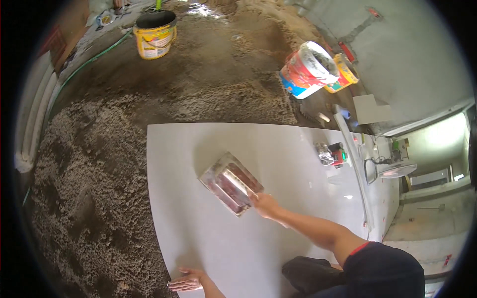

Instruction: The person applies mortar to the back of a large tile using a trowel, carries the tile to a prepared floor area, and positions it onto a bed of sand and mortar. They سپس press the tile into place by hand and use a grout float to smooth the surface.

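Plainly, the right hand grips a float over a pale slab

Nearest, a dark sleeve with a red edge and a dark trouser leg fill the lower right. At the bottom, the left hand lies open and palm down at the slab's left edge, its fingers stretched sideways toward the rim and its forearm rising from the lower border. The right arm slants inward from the lower right, bent at the elbow, with the forearm reaching up and leftward. Its fingers are closed around the near end of the float's bright, rod-like handle.

The float sits around the middle of the slab's visible face, turned at a slant; whether its underside touches the surface cannot be told. Its rectangular back is streaked reddish brown and smeared grey along the borders. Smooth, faintly glossy and off-white, the slab has straight sides that bow through the lens. Left of it spreads a mortar bed, coarse, crumbly and grey-brown.

Farther along, a red-and-black tool rests beside a crumpled silvery item, near a long pale bar. Beyond stand a white, red and blue bucket, a yellow bucket just behind it, and, at upper left, a yellow pail with a dark interior.
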`<state>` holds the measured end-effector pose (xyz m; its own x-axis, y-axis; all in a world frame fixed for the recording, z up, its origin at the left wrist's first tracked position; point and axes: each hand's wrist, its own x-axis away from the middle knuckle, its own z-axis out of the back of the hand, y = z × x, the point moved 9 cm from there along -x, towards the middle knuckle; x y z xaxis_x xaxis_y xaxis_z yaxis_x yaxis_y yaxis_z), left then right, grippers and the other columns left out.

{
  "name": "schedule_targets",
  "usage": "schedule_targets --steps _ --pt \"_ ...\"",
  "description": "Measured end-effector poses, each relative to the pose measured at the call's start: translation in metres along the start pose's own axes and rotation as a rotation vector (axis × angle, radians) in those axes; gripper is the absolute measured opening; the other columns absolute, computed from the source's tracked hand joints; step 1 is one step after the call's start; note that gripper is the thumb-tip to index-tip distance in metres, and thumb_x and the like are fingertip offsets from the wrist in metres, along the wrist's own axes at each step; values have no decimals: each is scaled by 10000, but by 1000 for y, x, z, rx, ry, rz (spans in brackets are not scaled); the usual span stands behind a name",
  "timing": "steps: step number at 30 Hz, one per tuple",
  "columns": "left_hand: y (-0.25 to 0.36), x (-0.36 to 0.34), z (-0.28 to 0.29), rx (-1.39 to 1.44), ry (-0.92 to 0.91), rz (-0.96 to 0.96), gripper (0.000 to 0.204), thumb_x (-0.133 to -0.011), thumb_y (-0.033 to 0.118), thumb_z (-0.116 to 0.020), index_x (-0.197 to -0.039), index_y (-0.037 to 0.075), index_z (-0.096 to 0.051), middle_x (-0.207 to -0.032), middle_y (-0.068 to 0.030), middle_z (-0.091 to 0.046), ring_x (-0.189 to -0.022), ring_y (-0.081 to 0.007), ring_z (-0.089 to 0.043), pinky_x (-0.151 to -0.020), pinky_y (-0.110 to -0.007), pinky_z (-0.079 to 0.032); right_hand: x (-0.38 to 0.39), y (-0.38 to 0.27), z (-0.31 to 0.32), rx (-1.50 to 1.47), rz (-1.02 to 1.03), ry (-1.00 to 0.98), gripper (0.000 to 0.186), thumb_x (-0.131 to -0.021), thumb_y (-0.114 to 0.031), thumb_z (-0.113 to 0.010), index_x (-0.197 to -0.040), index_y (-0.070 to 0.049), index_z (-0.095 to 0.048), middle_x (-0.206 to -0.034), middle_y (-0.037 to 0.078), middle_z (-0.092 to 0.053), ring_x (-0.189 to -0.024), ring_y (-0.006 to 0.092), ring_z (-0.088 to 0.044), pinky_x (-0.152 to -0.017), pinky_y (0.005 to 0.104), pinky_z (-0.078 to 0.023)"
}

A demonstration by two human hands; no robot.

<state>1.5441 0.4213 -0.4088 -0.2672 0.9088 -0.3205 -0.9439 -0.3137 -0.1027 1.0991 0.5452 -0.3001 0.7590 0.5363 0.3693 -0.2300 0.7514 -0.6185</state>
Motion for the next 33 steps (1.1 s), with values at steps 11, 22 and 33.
schedule_targets --steps 11,22,33 --pt "13 1 2 24 76 -81 784 -932 534 -334 -1420 -62 -188 -1493 -226 -180 -1393 -353 -164 -1128 -445 -177 19 46 135 -251 16 382 627 -958 -545 -307 -699 -1 -481 -561 91 -463 -535 171 -489 -526 350 -396" --pt "4 0 1 12 131 -101 767 -930 509 -370 -1405 -76 -225 -1476 -241 -222 -1380 -366 -203 -1125 -440 -199 7 142 191 -186 -572 126 614 -889 -652 -365 -649 -93 -448 -491 8 -397 -375 153 -405 -330 317 -325" --pt "1 -8 13 67 -101 34 846 -918 611 -255 -1429 -57 -154 -1496 -230 -156 -1400 -362 -123 -1119 -468 -199 -29 117 84 121 -610 111 787 -877 -691 -297 -777 30 -598 -629 150 -572 -610 264 -582 -566 415 -456"
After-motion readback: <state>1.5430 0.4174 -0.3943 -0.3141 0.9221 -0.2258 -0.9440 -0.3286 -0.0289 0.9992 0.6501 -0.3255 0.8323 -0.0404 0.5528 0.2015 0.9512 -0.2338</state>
